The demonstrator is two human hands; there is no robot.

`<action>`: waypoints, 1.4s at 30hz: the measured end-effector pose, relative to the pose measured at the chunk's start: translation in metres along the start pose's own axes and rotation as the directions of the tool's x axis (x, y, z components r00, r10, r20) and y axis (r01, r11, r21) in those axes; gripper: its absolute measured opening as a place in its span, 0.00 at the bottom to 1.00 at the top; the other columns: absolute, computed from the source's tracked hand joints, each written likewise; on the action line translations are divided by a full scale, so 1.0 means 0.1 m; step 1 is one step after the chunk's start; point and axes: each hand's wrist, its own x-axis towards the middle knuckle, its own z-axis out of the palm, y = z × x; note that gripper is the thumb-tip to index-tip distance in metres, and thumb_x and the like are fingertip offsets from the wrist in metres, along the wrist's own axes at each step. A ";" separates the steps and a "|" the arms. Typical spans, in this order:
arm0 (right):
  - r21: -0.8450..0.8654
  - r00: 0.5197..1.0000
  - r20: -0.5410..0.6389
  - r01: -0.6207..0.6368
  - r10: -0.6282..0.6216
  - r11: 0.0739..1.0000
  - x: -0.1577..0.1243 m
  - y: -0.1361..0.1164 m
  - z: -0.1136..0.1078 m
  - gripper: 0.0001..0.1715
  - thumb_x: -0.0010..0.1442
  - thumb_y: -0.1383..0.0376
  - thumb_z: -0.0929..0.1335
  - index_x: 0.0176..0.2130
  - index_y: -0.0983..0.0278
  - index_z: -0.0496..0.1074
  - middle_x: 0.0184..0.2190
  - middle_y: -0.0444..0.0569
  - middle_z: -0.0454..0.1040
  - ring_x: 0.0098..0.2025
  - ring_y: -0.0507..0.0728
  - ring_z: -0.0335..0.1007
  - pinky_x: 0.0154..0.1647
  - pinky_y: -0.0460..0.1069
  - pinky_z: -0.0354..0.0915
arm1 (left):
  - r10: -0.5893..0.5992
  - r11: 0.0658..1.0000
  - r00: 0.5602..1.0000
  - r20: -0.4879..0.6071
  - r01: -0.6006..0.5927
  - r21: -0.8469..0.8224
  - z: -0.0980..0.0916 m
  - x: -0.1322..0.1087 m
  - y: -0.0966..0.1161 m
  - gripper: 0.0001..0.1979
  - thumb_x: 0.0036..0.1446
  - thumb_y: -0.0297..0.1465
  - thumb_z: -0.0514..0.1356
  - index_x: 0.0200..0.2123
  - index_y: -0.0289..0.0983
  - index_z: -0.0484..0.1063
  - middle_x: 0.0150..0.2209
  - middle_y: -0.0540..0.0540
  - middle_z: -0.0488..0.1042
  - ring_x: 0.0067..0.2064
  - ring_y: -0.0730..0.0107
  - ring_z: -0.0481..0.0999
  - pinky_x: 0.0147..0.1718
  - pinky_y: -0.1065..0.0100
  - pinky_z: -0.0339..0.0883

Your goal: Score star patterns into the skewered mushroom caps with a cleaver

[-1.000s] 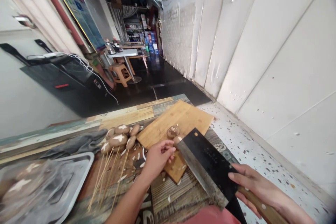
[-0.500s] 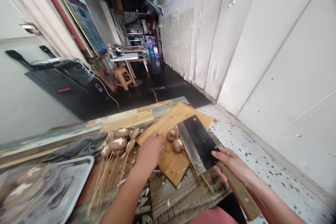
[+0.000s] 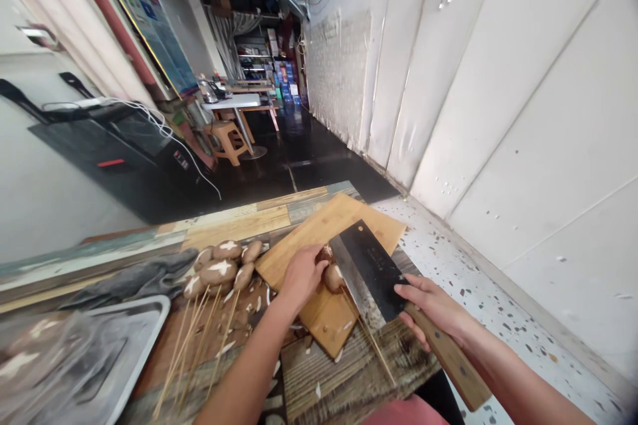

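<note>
My right hand [image 3: 421,305] grips a cleaver [image 3: 371,272] at the base of its wooden handle, its dark blade slanting over the cutting board [image 3: 329,322]. Close to the blade's edge lies a brown mushroom [image 3: 333,277] with a pale cut cap, and a thin skewer [image 3: 375,348] runs from it toward me. My left hand [image 3: 303,273] has its curled fingers on a second mushroom [image 3: 326,254] just behind, which the fingers and blade partly cover. Several skewered mushrooms [image 3: 218,272] with white crosses cut in their caps are grouped left of the board.
A metal tray [image 3: 162,315] with plastic-wrapped mushrooms [image 3: 37,345] stands at the left, near a grey cloth [image 3: 134,279]. Pale trimmings are scattered on the wooden table [image 3: 314,398]. Farther off are a stool [image 3: 229,141] and a white-topped table [image 3: 234,101].
My left hand has moved right, from beside the mushrooms to touching the rear one. The cleaver has shifted slightly left, over the edge of that mushroom, and more of the skewer shows.
</note>
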 end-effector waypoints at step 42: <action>-0.466 0.999 0.000 0.045 -0.051 0.884 0.09 -0.51 0.10 0.04 0.64 0.63 0.55 0.38 0.59 0.55 0.16 0.39 0.65 0.13 0.50 0.59 0.13 0.43 0.58 | -0.070 0.979 0.997 -0.028 0.064 -0.192 0.19 -0.02 -0.12 0.16 0.54 0.24 0.60 0.47 0.36 0.75 0.45 0.43 0.77 0.46 0.64 0.74 0.47 0.64 0.65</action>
